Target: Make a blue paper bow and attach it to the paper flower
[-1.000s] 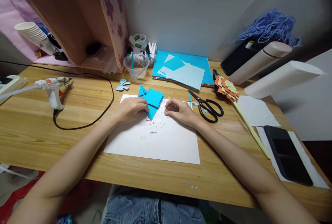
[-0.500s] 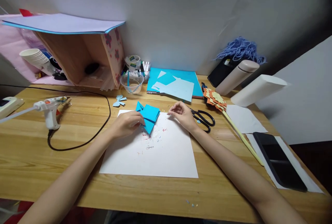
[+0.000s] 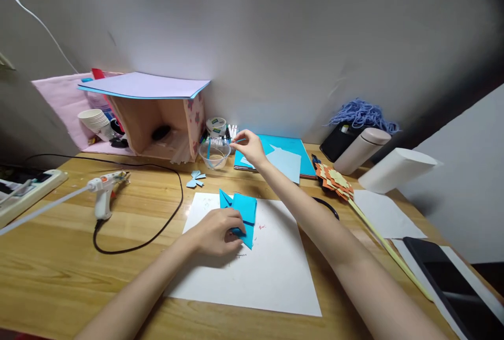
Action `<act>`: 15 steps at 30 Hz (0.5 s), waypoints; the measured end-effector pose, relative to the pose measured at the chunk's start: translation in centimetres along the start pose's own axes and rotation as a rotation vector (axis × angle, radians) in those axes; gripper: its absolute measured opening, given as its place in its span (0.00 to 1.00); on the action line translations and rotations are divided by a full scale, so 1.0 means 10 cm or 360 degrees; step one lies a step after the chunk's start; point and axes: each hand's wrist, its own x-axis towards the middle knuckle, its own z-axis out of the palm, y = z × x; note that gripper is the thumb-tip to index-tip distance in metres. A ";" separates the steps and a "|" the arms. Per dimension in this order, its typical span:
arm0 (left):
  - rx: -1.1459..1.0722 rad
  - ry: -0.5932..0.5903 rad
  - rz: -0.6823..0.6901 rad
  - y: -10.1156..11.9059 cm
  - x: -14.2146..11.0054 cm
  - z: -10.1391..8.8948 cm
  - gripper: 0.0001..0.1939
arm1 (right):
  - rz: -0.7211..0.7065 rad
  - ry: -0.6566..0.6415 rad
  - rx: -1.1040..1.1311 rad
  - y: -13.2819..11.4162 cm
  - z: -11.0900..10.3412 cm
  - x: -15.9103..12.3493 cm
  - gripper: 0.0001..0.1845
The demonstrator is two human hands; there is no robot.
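Note:
My left hand [image 3: 220, 231] is closed on a bright blue folded-paper piece [image 3: 244, 209], which has a pointed flap at its upper left. Beneath it lies a white sheet of paper [image 3: 275, 272] marked with small coloured specks. Stretched forward, my right hand [image 3: 251, 148] pinches with thumb and fingertips beside the rim of a clear plastic bowl [image 3: 216, 160]. Whatever sits in that pinch is too small to make out. A light blue paper bow [image 3: 196, 179] rests on the table behind the sheet. Scissors [image 3: 327, 205] are mostly hidden under my right forearm.
A glue gun [image 3: 104, 195] with its cord lies left, near a power strip [image 3: 35, 195]. Behind stand a box [image 3: 196, 125] and markers [image 3: 232, 133]. On the right are a paper flower [image 3: 334, 182], a thermos [image 3: 362, 150], blue yarn [image 3: 364, 116] and a phone [image 3: 444, 272].
My right hand has moved from above the white sheet, forward and left to the bowl. My left hand keeps hold of the blue folded paper. The view has tilted upward.

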 end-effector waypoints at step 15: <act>0.0234 0.0031 0.0112 -0.05 0.01 0.14 0.17 | -0.0153 -0.0176 -0.0387 0.02 0.32 0.12 0.10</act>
